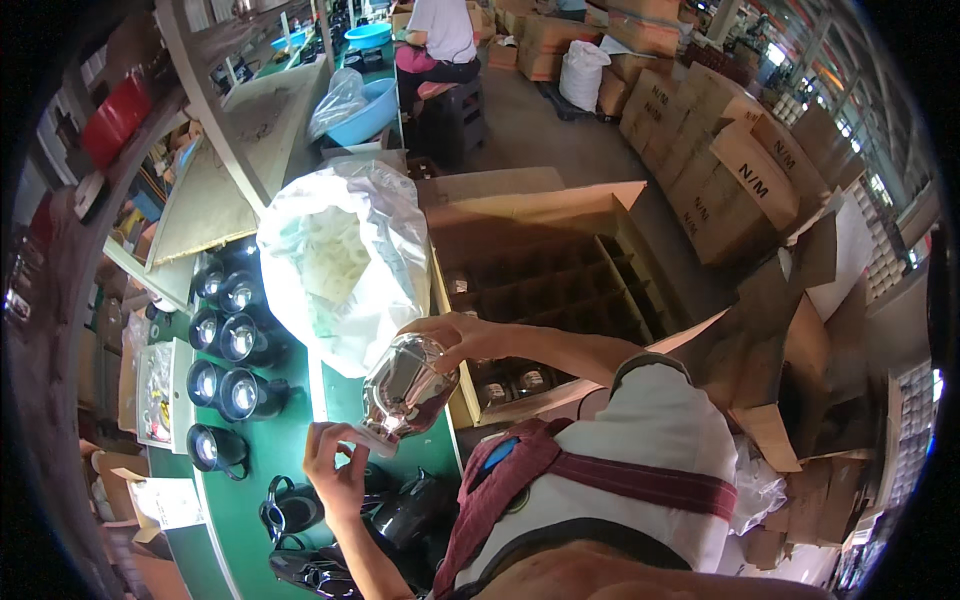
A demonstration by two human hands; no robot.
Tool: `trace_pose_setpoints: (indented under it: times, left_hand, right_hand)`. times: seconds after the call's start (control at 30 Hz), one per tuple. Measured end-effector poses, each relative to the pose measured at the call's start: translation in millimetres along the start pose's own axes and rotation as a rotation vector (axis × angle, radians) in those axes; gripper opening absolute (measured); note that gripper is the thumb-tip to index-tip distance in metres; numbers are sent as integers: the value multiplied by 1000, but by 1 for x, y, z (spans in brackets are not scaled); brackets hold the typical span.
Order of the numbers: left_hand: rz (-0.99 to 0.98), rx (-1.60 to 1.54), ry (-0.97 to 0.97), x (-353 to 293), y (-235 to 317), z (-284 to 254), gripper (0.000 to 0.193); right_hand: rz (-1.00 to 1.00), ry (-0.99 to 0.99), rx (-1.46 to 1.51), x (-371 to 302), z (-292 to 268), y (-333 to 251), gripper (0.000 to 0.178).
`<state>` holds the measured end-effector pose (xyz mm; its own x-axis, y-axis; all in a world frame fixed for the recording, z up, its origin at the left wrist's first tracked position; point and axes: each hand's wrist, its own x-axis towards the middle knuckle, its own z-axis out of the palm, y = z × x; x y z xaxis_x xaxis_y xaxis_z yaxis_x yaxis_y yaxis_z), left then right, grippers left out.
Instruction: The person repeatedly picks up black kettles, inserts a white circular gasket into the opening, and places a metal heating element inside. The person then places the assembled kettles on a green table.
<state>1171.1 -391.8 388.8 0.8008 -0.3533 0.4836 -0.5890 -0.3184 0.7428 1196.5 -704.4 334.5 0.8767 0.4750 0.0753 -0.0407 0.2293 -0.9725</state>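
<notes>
A shiny silver glass flask liner [408, 388] is held tilted over the green bench, its narrower end toward me. My right hand [455, 335] grips its wide far end from the right, fingers wrapped over the top. At the near end, my left hand [338, 462] pinches a pale ring-like piece [376, 441] against the liner's mouth; whether it is fully seated I cannot tell. Just beyond stands an open white sack [300, 318] of pale translucent pieces. Beneath and beside my left hand lie glossy black jug bodies [415, 505] with handles.
Black cup-like parts [240, 393] stand in rows on the green bench [300, 385] at left. To the right, a divided open carton [540, 213] holds several silver liners [530, 380]. A blue basin [372, 112] and a seated person [440, 40] are farther off; stacked cartons [690, 150] line the floor.
</notes>
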Motion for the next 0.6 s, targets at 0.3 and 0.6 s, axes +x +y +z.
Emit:
trace_pose_setpoints:
  times: [0.3,0.6]
  left_hand:
    - [66,-7,20,20,26,38,17]
    - [-139,-485,55,10,17,81,36]
  right_hand:
    - [255,265,171,-44,-27,4,58]
    - [110,164,267,-54,-42,26,46]
